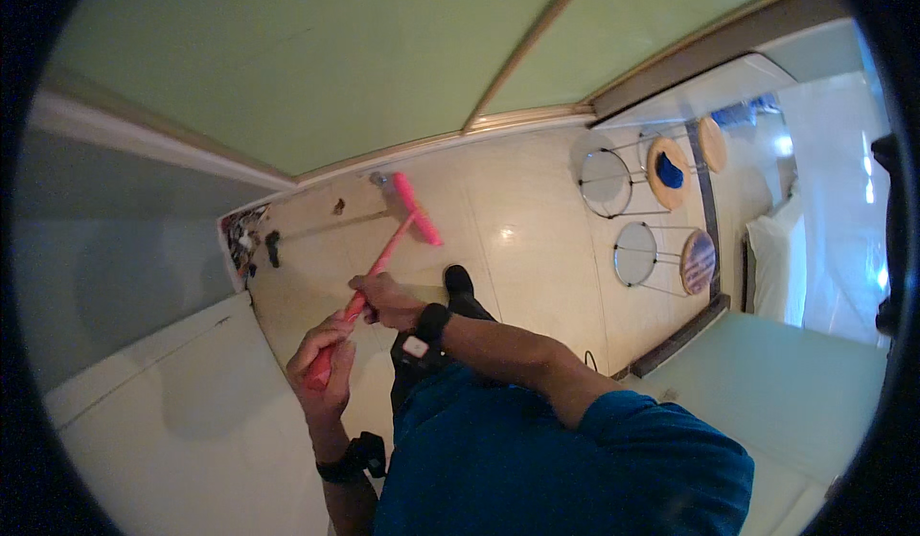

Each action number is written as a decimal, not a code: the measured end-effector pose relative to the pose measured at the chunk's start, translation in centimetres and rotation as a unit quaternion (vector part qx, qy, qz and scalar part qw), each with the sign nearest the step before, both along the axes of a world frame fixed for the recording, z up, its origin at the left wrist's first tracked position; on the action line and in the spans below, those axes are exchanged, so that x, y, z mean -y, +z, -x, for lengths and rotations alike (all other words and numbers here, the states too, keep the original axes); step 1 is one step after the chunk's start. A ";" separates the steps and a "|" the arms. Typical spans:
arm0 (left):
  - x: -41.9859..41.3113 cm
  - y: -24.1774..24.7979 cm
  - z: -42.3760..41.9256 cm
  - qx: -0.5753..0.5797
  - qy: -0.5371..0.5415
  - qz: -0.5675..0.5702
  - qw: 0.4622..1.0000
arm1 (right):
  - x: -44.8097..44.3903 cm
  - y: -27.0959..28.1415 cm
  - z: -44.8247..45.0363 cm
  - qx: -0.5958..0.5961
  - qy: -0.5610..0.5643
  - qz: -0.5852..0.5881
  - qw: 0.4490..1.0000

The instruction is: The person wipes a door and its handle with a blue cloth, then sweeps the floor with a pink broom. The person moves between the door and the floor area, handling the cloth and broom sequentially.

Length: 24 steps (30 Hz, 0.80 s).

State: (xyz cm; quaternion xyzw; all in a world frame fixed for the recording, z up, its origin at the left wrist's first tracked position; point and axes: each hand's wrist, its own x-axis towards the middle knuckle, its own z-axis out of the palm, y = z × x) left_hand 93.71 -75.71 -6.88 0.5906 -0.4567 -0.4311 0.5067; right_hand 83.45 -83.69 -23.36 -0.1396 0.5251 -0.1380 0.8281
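Both hands grip the pink handle (388, 252) of a broom. My left hand (323, 363) is wrapped around its near end. Farther down the handle, my right hand (388, 302) is closed on it. The bright pink broom head (417, 209) is down at the tiled floor, short of the green panelled wall. Just beyond its far end lies a small crumpled, greyish thing (377, 178), too blurred to name. A heap of mixed debris (244, 241) fills the corner to the left, with a dark clump (272, 248) beside it. Another small brown scrap (338, 207) lies between heap and broom head.
Several metal-legged stools with round wooden seats (668, 191) are on the right, one with a dark blue cloth (669, 169) on its seat. A dark threshold strip (706, 198) runs behind them. A white panel (158, 392) borders the floor at left. My black shoe (458, 279) is near the broom head.
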 end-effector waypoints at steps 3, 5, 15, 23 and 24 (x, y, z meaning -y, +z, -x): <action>-0.3 -1.7 -1.1 -0.055 0.043 -0.038 0.997 | 0.2 -1.8 -0.2 -0.012 0.028 0.035 0.999; -0.4 -3.0 -1.9 -0.073 0.069 -0.081 0.992 | 0.6 -3.7 -0.7 -0.045 0.048 0.005 0.998; -3.8 0.0 -9.9 0.014 0.163 -0.102 0.981 | -1.4 -0.7 -12.3 0.062 0.123 -0.034 0.990; -5.4 0.3 -10.8 0.074 0.152 -0.013 0.985 | -1.8 0.2 -12.4 0.011 0.161 0.056 0.985; -5.2 -0.4 -10.4 -0.007 0.178 -0.046 0.983 | -1.7 -1.0 -11.6 0.014 0.165 0.066 0.984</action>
